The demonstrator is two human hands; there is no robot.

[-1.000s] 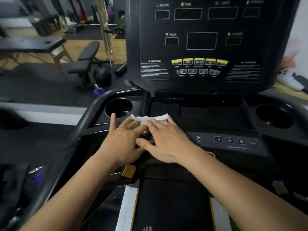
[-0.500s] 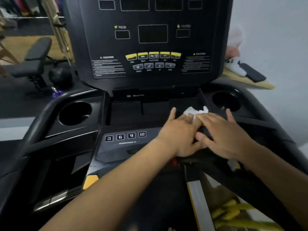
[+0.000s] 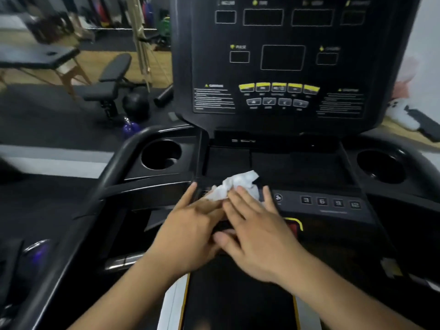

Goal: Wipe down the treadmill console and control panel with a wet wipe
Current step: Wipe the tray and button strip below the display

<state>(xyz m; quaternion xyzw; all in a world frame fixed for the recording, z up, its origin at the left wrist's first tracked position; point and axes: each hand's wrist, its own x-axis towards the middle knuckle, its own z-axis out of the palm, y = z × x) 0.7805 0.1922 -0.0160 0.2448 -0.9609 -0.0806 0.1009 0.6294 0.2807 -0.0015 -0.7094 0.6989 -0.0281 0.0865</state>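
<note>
While the tall treadmill console (image 3: 283, 58) stood over me showing no damp streak I could make out, I judged the job to be somewhere in its middle at best: the wiping was down on the low ledge, and the upright face, both cup holders and most of the button strip looked left to do, though blur kept me from telling what was already clean. That console was a flat, matte black slab with thin outlined display windows and a curved row of yellow keys (image 3: 278, 88). Below it sat a shallow black plastic tray (image 3: 297, 163), flanked by the left cup holder (image 3: 160, 154) and the right cup holder (image 3: 381, 166), round and deep with glossy rims. Nearer me ran the sloped control panel (image 3: 331, 208), smooth, with small square numbered keys. My left hand (image 3: 190, 232) and right hand (image 3: 259, 236) lay side by side at its left end, fingers stretched out and pressing rather than curled. Under their tips was the wet wipe (image 3: 235, 184), white, soft and crumpled into folds.
</note>
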